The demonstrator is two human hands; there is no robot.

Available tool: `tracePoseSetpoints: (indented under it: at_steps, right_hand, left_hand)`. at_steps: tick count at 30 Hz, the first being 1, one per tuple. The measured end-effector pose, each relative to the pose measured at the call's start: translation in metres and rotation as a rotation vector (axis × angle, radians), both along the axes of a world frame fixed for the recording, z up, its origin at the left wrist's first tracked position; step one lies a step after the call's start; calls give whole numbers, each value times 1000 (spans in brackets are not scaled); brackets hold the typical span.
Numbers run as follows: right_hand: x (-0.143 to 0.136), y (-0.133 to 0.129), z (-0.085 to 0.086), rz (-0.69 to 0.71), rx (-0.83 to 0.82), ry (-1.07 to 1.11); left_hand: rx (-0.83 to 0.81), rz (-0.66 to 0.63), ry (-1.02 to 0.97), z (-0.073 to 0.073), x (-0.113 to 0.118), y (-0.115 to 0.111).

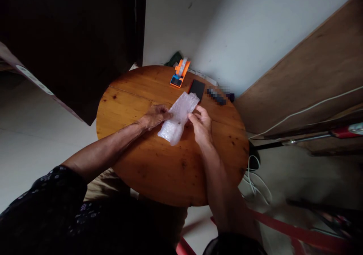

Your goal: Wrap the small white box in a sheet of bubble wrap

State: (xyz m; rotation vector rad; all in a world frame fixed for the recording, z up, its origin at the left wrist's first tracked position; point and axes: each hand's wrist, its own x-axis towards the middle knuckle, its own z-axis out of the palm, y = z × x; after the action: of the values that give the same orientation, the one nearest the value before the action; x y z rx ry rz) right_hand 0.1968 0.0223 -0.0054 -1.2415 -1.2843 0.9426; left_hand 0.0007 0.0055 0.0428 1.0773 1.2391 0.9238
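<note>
Over the middle of the round wooden tabletop [121, 111] is a piece of see-through bubble wrap [180, 115]. The fingers of the left hand [154, 118] pinch one long side of it, and the fingers of the right hand [203, 125] pinch the other side. Behind the wrap are an orange tape holder [178, 80], a flat black thing with a red edge [198, 89] and a blurry dark thing [216, 96].
</note>
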Motion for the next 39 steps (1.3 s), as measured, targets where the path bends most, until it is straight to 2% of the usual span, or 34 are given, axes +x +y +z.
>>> tracePoseSetpoints:
  at_steps: [4, 7, 12, 17, 20, 22, 24, 26, 29, 31, 34, 36, 39]
  right_hand:
    - [8, -1, 8, -92, 78, -73]
    - [2, -10, 13, -51, 97, -126]
    - [0, -7, 3, -94, 95, -263]
    - [22, 9, -3, -128, 9, -97]
    - [23, 11, -3, -116, -32, -64]
    - [20, 10, -3, -100, -29, -62]
    - [16, 7, -1, -85, -1, -66]
    - [13, 4, 2, -82, 36, -91]
    - [10, -2, 9, -102, 73, -145]
    - [10, -5, 14, -124, 97, -188]
    - [11, -6, 17, -163, 145, -223]
    - [13, -4, 15, -182, 151, -207]
    - [16, 0, 8, -187, 125, -158]
  left_hand:
    - [-9, -3, -8, -6, 1, 3]
    - [-1, -13, -72, -13, 3, 4]
    - [30, -33, -210, -24, 1, 7]
    - [9, 94, -160, -27, -7, 17]
    - [89, 160, -146, -26, -12, 20]
    - [195, 107, -95, -24, -14, 17]
    - [315, 0, -1, -23, -15, 13]
    - [434, -99, 129, -21, -14, 7]
    - [575, -165, 330, -21, -14, 5]
    - [583, -149, 451, -23, -14, 7]
    - [499, -90, 568, -29, -17, 15]
    - [468, -39, 570, -30, -19, 18]
    - [511, 4, 511, -26, -22, 16]
